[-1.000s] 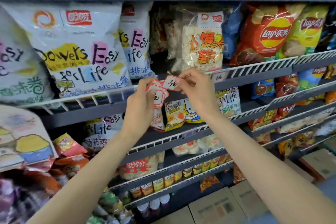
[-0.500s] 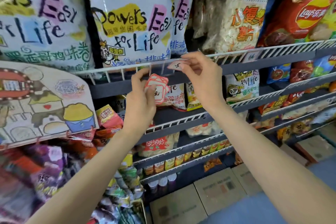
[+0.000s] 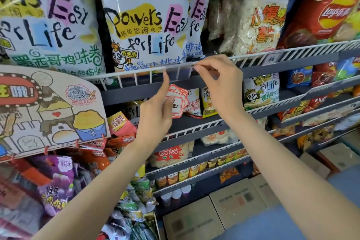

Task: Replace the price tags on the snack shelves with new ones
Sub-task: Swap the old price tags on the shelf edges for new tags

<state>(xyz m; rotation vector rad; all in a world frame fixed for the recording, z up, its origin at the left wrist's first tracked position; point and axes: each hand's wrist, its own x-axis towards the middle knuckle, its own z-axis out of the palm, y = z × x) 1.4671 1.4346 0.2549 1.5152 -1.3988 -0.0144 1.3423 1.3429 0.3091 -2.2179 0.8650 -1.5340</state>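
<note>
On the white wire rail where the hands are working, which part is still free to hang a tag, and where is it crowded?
The wire rail is bare left of the left hand, up to the cardboard sign, and between the right hand and the hanging tag. Between the hands it is crowded; the tag stack fills the space below.

2 hands work at the shelves: the left hand (image 3: 155, 111) and the right hand (image 3: 220, 82). 1 stack of red-bordered price tags (image 3: 178, 103) shows, perhaps 3 or 4 tags. 3 large white snack bags (image 3: 144, 21) stand up top, with 1 red Lay's bag (image 3: 319, 11).
</note>
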